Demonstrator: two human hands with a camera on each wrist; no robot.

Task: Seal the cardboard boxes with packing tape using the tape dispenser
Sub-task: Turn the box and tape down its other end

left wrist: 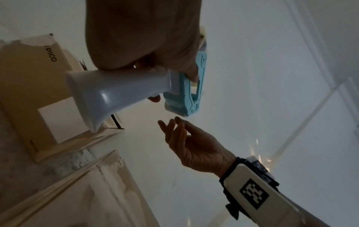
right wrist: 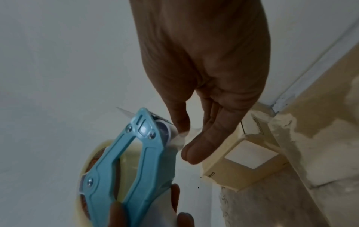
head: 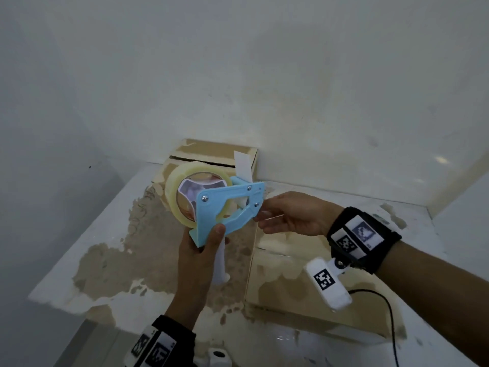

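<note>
Head view: the left hand (head: pixel 197 256) has its grip closed round the pale handle (left wrist: pixel 120 93) of the tape dispenser (head: pixel 225 207), thumb lying on the blue frame where handle and frame meet. The dispenser is held up in the air above the counter (head: pixel 87 250), touching no box. Its roll of clear tape (head: pixel 182 192) sits on the far-left side of the frame, and the cutter end points right, toward the right hand (head: pixel 293 214).

The right hand reaches in from the right with its fingers (right wrist: pixel 196 152) loosely extended at that cutter end. In the right wrist view the thumb and forefinger sit either side of a loose clear tape end (right wrist: pixel 179 139) coming off the roller. The film is too faint to tell whether the fingers actually pinch it or only touch it.

Below and to the right of the dispenser, a large cardboard box (head: pixel 288 290) lies on the counter, its top patchy where paper has torn away. A smaller cardboard box (head: pixel 209 152) stands behind the roll, against the white wall (head: pixel 238 75), with a white label (head: pixel 242 164) on its near corner and a gap showing under its lid. A black cable (head: pixel 389 311) trails over the large box near the right wrist.
</note>
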